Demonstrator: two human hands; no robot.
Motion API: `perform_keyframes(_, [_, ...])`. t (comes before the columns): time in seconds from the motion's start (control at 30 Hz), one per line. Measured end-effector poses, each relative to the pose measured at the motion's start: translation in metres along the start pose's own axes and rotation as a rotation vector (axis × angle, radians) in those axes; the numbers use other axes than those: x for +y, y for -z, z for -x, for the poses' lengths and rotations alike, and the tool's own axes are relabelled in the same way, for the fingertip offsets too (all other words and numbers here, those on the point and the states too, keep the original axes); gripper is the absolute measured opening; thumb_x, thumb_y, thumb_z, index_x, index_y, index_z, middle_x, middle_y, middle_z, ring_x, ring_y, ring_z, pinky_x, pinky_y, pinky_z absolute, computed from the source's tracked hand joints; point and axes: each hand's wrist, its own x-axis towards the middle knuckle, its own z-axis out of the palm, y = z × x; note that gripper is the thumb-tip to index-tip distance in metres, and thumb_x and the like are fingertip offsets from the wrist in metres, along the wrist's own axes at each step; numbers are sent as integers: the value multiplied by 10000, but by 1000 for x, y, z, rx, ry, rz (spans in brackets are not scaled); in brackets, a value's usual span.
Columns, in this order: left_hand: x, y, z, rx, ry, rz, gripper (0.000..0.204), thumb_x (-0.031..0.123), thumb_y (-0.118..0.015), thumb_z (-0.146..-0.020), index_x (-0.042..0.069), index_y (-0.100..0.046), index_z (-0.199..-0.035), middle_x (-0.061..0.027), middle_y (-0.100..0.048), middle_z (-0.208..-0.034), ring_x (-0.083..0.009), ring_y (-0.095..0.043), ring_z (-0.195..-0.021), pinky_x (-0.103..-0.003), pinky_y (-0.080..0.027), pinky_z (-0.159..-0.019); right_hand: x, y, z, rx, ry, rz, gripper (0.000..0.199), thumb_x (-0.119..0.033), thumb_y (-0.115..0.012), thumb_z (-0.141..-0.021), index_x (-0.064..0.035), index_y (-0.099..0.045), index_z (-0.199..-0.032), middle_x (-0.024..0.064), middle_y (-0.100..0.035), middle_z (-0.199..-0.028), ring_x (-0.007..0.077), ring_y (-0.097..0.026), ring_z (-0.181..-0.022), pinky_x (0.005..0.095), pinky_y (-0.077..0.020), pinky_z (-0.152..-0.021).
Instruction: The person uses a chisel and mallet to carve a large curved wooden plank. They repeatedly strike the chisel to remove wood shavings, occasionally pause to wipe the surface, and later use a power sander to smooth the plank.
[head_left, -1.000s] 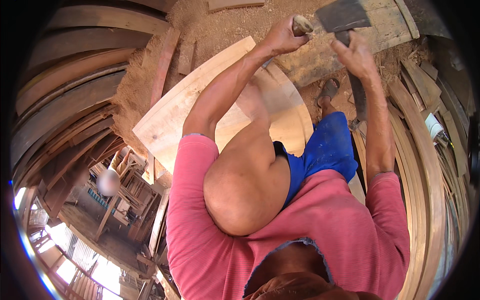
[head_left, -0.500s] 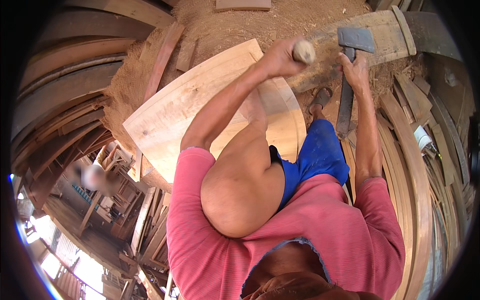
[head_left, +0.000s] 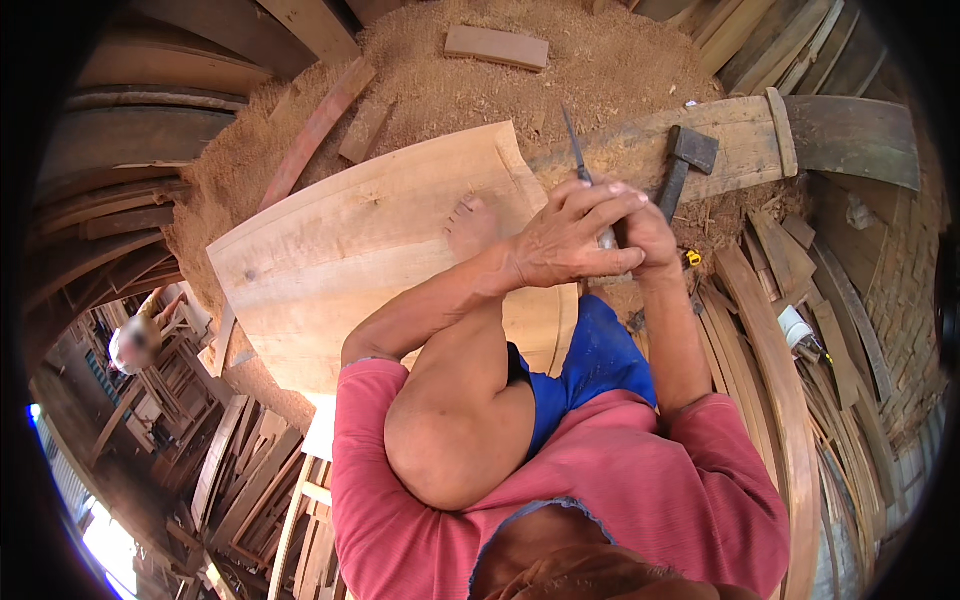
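Observation:
My hands meet over the near right edge of a broad, pale wooden panel (head_left: 330, 240). Closed fingers of my left hand (head_left: 570, 235) hold a tool with a narrow dark metal blade (head_left: 573, 138) pointing away from me; its handle is hidden. My right hand (head_left: 652, 238) is closed against the left, with a small greyish piece partly visible between them; what it grips is hidden. Just beyond it, a heavy hammer (head_left: 694, 150) rests with its dark block head on a worn plank (head_left: 735, 128). The hammer's handle slants toward my right hand, its lower end out of sight. My bare foot (head_left: 470, 225) presses on the panel.
Sawdust (head_left: 600, 70) covers the ground beyond the panel, where a short board (head_left: 497, 47) lies. Long timbers (head_left: 775, 350) run along my right, beside a white container (head_left: 795, 327). A small yellow object (head_left: 692, 259) is near my right wrist. Another person (head_left: 135, 345) is far left.
The hammer has left my raised right hand and now rests on the plank. My hands have come together, and the left-hand tool has turned from its round wooden end to its blade. The view has shifted.

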Motion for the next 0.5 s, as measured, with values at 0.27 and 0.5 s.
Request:
perform_keyframes(0.27, [-32,40,29,260,782,457,655,141,-800,-867,39,-464,-1420,-190,-501,-1426,-284,-505,-1290,-478,-441,-1071,-15,-24,3,206,272,1043,242,-132,-647,-950,26,-659,-1132,56,-590,-838,156,-572,-788,319,-471,-718])
perform_keyframes(0.5, [-23,67,1,548,985,1101,323,98,-796,-898,14,-585,-1128,-88,-672,-1020,-124,-668,-872,-265,-585,-768,3,-44,19,17,447,1153,330,-88,-720,-884,15,-662,-1192,153,-630,-907,310,-596,-832,404,-484,-763])
